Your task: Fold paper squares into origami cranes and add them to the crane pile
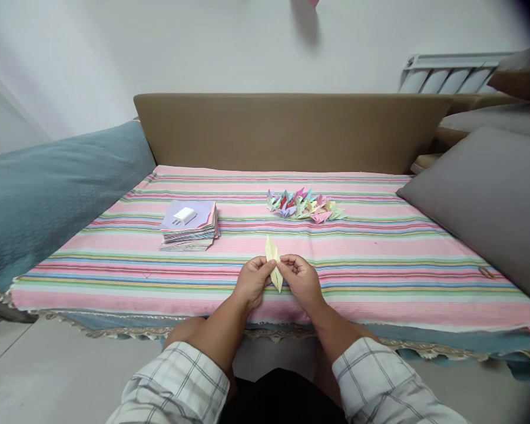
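A pale yellow sheet of origami paper [272, 249], folded into a long, narrow diamond, is pinched between my two hands. My left hand [252, 282] grips its left edge near the middle, thumb on top. From the other side my right hand [301, 281] pinches the paper, its thumb close to the left thumb. The points of the diamond stick out above and below the fingers. Beyond my hands lies a group of several folded paper cranes [307, 206] in many colours. To the left stands a stack of square paper [189, 235] with a white plug adapter [185, 215] on top.
A striped pink cloth [357, 247] covers the sofa seat, with a brown backrest [287, 132] behind it. Grey cushions [490, 194] lean at the right; a blue covered armrest [66, 188] bounds the left. A small brown object [486, 272] lies near the right cushion.
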The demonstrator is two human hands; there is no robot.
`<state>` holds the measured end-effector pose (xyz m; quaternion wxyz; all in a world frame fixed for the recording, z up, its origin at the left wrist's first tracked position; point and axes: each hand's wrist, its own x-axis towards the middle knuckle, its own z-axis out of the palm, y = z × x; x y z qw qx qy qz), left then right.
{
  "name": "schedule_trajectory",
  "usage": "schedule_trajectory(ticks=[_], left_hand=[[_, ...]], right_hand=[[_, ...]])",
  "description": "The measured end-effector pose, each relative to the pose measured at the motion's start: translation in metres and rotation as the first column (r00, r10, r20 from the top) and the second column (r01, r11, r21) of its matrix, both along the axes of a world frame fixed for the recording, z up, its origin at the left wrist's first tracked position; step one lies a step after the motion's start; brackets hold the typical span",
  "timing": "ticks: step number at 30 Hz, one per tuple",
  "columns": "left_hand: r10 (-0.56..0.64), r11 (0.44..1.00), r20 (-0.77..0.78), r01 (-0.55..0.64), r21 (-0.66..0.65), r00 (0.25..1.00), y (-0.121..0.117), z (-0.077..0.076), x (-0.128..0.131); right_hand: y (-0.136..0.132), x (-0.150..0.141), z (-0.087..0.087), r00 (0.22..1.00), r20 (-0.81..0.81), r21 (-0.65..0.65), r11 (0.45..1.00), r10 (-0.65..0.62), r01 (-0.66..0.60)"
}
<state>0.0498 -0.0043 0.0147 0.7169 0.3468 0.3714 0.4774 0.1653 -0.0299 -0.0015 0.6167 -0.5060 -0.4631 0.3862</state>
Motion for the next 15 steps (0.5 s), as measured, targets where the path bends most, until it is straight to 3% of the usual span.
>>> schedule_trajectory(ticks=[3, 9, 15], left_hand=[[0.013, 1.0, 0.006, -0.013, 0.009, 1.0, -0.0007, -0.0006, 0.002], [0.08, 0.996, 0.019, -0.081, 0.024, 0.997, -0.0017, -0.0047, 0.0065], [0.093, 0.995, 0.042, -0.095, 0.037, 0.995, -0.0031, -0.0071, 0.0065]], right_hand=[[-0.0012, 0.0007, 0.0004, 0.995, 0.083, 0.031, 0.998, -0.057, 0.054], [-0.0026, 0.0019, 0.0025, 0.893, 0.385, 0.268, 0.954, -0.233, 0.134], [-0.0054, -0.0011, 0.0058, 0.856, 0.451, 0.308, 0.944, -0.252, 0.116]])
